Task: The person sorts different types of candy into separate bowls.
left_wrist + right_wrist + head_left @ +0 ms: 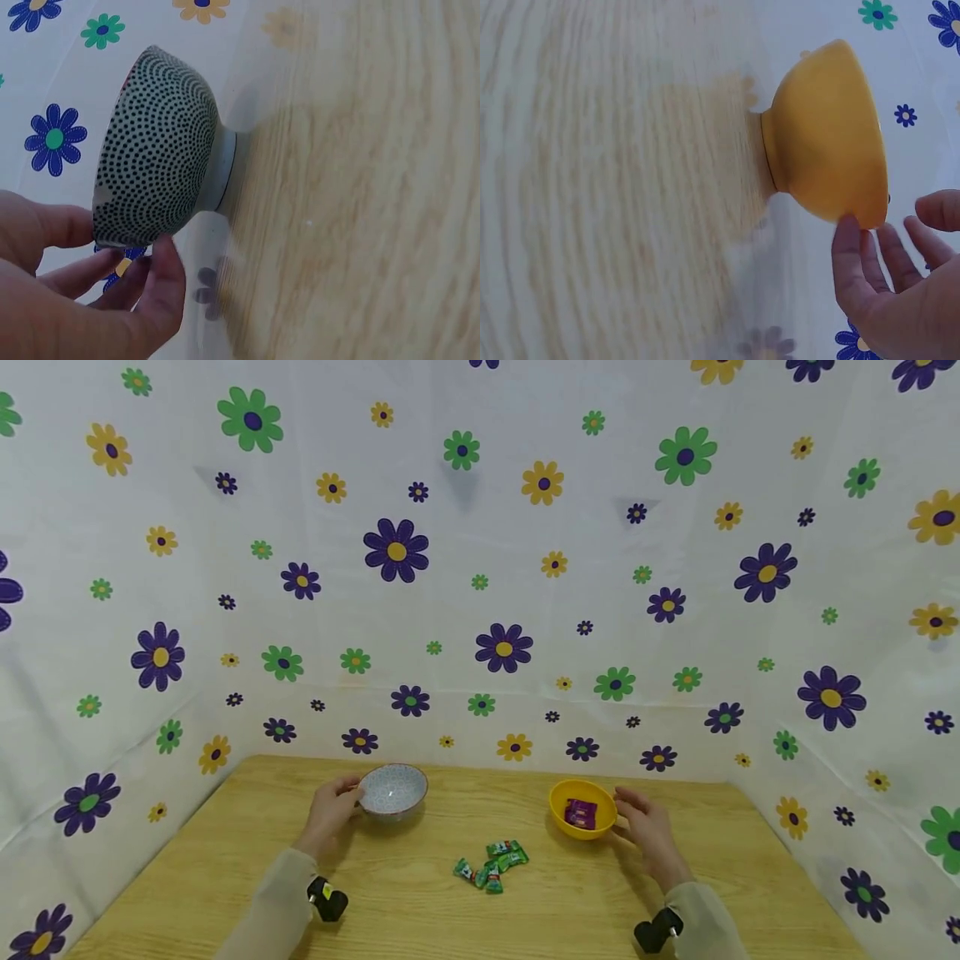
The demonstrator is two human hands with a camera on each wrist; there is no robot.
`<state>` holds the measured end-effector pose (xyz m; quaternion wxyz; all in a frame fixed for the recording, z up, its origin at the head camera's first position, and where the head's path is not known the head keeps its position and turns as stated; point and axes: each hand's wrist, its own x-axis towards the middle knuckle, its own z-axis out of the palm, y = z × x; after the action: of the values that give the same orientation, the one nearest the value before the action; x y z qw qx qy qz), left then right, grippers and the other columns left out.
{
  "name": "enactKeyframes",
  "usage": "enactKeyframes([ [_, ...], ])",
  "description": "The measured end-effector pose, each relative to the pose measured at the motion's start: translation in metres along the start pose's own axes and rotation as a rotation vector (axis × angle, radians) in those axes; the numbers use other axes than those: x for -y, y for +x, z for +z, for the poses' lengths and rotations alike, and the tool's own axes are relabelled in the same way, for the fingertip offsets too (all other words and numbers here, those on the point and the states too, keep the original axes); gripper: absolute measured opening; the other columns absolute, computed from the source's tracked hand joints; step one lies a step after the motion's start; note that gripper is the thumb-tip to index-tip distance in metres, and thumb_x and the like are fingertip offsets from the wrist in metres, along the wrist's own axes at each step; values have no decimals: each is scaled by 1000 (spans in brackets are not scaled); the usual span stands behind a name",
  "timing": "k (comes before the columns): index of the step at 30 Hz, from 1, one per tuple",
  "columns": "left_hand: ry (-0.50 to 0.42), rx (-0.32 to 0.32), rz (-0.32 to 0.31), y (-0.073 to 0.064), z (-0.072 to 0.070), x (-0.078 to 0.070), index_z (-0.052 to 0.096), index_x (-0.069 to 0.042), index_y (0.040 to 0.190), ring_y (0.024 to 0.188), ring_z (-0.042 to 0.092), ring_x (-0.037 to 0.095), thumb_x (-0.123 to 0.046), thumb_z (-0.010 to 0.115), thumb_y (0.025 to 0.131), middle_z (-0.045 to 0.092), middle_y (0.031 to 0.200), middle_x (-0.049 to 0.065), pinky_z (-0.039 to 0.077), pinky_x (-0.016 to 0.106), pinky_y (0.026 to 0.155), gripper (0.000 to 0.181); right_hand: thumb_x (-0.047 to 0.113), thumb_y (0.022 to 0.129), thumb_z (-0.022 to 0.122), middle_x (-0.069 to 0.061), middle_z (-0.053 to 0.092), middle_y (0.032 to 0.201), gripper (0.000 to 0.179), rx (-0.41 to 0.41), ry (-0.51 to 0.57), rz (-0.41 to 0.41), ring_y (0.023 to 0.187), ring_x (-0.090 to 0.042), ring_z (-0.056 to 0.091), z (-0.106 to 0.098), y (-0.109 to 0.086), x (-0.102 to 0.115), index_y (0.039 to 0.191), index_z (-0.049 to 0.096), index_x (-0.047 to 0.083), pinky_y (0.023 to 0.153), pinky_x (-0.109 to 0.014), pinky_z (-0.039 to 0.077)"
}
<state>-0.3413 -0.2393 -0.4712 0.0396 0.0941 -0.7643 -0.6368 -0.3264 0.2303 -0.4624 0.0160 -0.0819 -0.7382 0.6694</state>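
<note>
On the left side of the table stands a bowl with a dark dotted outside point(157, 142) and a pale speckled inside point(393, 789). My left hand point(332, 814) holds its rim at the left, with the thumb at the edge and fingertips against the outer wall. Farther right is a yellow bowl point(825, 135) with purple-wrapped sweets point(581, 813) in it. My right hand point(651, 835) touches that bowl's outer side with its fingertips, and the thumb stands apart from the rim. Several green-wrapped sweets point(492, 867) lie between the bowls, nearer to me.
A light wood-grain table point(420, 918) bears everything. White flower-print sheeting point(465, 602) rises behind the table and along both sides. Each wrist wears a small black camera, one on the left wrist point(327, 900) and one on the right wrist point(658, 931).
</note>
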Motion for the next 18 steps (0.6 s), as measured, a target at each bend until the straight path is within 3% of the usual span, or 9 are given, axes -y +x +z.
enactKeyframes([
  [4, -67, 112, -27, 5, -5, 5, 33, 11, 146, 98, 62, 19, -9, 42, 103, 44, 140, 33, 56, 36, 87, 48, 13, 105, 43, -22, 45, 145, 40, -76, -38, -51, 129, -34, 46, 2, -2, 6, 143, 45, 1, 101, -38, 50],
  [8, -74, 162, -44, 7, -8, 6, 31, 8, 148, 112, 61, 29, -13, 41, 104, 41, 144, 33, 54, 43, 94, 50, 14, 104, 46, -20, 50, 142, 38, -101, -23, -77, 121, -28, 52, 4, -2, 10, 140, 51, 4, 88, -23, 54],
  [11, -75, 179, -73, 7, -9, 4, 28, 4, 151, 120, 55, 34, -15, 40, 104, 38, 147, 31, 52, 45, 98, 52, 15, 103, 49, -19, 55, 137, 36, -63, 0, -91, 112, -22, 58, 8, -2, 11, 137, 53, 3, 82, -20, 55],
  [18, -124, 206, -126, 8, -13, 7, 25, 2, 152, 124, 52, 36, -17, 41, 105, 33, 151, 29, 51, 45, 100, 54, 11, 102, 52, -17, 65, 118, 36, 69, 65, -89, 101, -23, 65, 21, -5, 6, 135, 55, -1, 85, -26, 57],
])
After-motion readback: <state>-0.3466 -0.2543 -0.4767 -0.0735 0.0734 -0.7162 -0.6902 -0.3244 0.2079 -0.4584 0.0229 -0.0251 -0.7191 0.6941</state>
